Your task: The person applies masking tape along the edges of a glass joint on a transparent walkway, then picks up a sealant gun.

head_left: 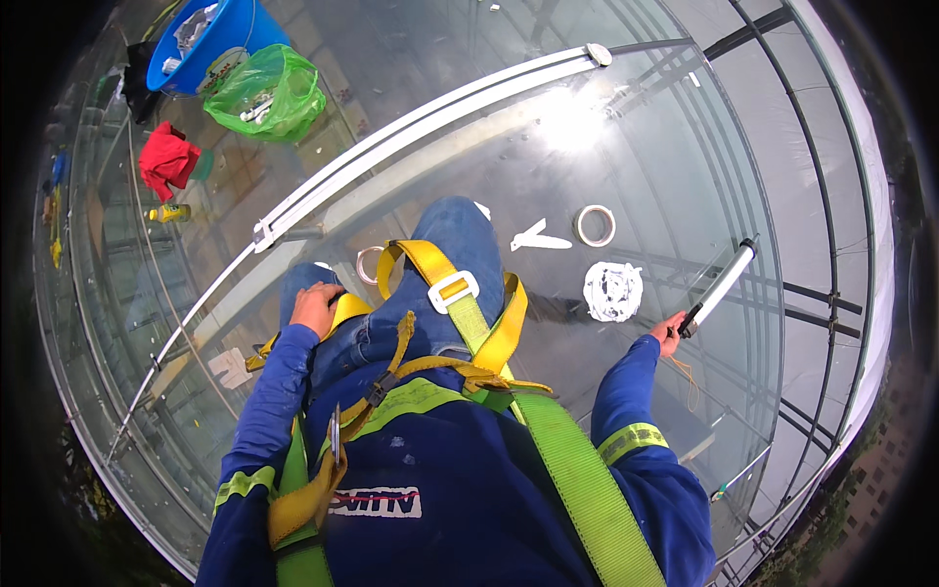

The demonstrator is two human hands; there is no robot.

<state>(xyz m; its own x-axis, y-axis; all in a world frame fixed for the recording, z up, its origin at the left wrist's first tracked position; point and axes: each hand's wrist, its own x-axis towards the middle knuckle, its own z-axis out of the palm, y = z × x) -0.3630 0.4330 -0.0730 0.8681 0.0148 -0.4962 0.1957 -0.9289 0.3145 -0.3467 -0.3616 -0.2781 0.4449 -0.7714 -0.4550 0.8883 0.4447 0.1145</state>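
My right hand (pixel 668 335) is closed around the black handle end of a long silver caulking gun (pixel 721 286). The gun's barrel points up and to the right over the glass, and a thin orange cord (pixel 693 376) dangles beside the hand. My left hand (pixel 318 308) rests on my left knee, fingers laid over the jeans and holding nothing. On the glass between my legs and the gun lie a roll of tape (pixel 577 227), a white flat scraper-like tool (pixel 543 240) and a crumpled white wad (pixel 613 279) with dark smears. Another tape roll (pixel 359 266) is partly hidden beside my leg.
A white rail (pixel 440 108) curves across the glass ahead. Beyond it stand a blue bucket (pixel 235 34), a green plastic bag (pixel 289 103), a red cloth (pixel 168 157) and a yellow bottle (pixel 170 212). Yellow-green harness straps (pixel 572 470) cross my body. Dark metal bars run at right.
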